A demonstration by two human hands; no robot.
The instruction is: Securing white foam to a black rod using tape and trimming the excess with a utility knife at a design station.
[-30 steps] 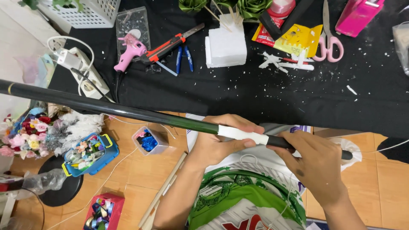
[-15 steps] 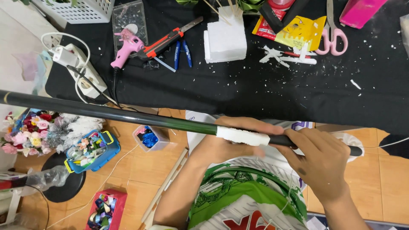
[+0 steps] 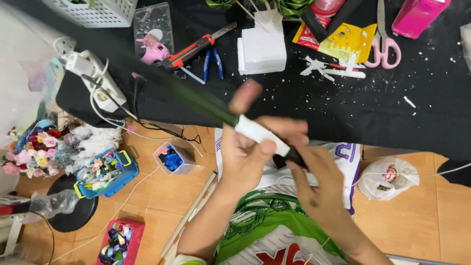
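Dark green, white-taped rod (image 3: 230, 118) lies blurred, both hands' fingers (image 3: 267, 147) closed around it.

Light is even and fairly bright, coming from above, with only soft, short shadows under the items on the black surface (image 3: 392, 118). There is no strong glare. The dark rod (image 3: 196, 100) is smeared by motion blur, and the left hand (image 3: 245, 157) and right hand (image 3: 319, 186) are slightly soft. The white foam block (image 3: 262, 49) and pink scissors (image 3: 385, 44) stay sharp. The far-left edge looks washed out and hazy.
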